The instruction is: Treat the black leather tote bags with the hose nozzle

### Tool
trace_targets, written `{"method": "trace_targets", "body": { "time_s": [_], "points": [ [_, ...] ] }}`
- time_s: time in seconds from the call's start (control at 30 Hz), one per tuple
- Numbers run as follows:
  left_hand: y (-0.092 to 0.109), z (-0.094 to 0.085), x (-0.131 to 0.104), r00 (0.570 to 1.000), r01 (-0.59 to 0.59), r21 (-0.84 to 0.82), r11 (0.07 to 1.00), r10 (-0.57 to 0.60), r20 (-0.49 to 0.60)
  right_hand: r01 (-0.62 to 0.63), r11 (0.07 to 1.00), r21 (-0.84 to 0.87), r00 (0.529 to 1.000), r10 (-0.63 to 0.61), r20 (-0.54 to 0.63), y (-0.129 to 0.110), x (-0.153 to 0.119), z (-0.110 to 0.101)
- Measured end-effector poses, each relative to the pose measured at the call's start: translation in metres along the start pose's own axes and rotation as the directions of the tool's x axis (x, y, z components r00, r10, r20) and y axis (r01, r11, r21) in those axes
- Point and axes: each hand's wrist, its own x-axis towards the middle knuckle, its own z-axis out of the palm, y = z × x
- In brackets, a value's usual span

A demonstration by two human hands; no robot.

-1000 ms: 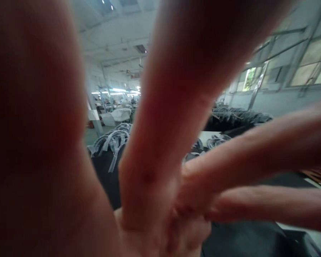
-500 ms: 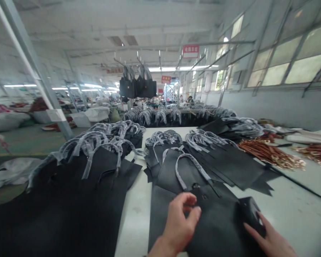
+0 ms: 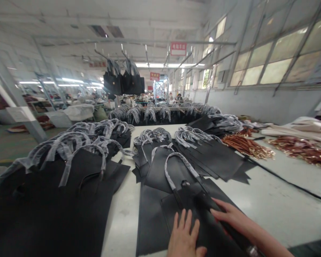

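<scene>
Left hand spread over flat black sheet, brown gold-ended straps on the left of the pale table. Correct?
No: the head view shows the brown gold-ended straps on the right of the pale table. The left hand is spread over flat black sheet.

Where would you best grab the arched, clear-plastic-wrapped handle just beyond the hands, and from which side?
Probably by the top of the arched handle, pinched from above: nothing lies over that bend, which curves away from the left hand and right hand, while its two legs run back towards them.
</scene>
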Motion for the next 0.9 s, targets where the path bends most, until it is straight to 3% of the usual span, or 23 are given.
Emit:
{"method": "trace_targets", "body": {
  "time_s": [0.2,0.4,0.57,0.67,0.8,0.9],
  "points": [
    [0.002,0.001,-0.003,1.000,0.019,0.011,1.000,-0.019,-0.003,0.084,0.994,-0.075,0.988,-0.093,-0.124,-0.014,0.018,0.006],
    [0.004,-0.002,-0.004,1.000,0.001,-0.002,1.000,-0.001,-0.011,-0.024,0.999,-0.023,0.999,0.024,0.029,-0.003,0.009,0.008],
    [0.006,-0.001,-0.008,1.000,0.000,0.017,1.000,0.000,-0.019,0.068,0.980,-0.185,0.987,-0.093,-0.131,-0.026,0.013,0.021],
    [0.002,0.011,-0.015,0.999,-0.029,0.063,0.998,0.031,-0.027,0.110,0.971,-0.210,0.993,-0.115,-0.013,-0.042,0.003,0.028],
    [-0.004,0.032,-0.025,0.993,-0.103,0.148,0.984,0.110,-0.041,0.033,0.988,-0.152,0.966,0.008,0.258,-0.049,-0.013,0.041],
    [-0.001,0.035,-0.031,0.990,-0.124,0.175,0.977,0.133,-0.046,0.006,0.982,-0.186,0.952,0.052,0.302,-0.054,-0.010,0.057]
  ]
}}
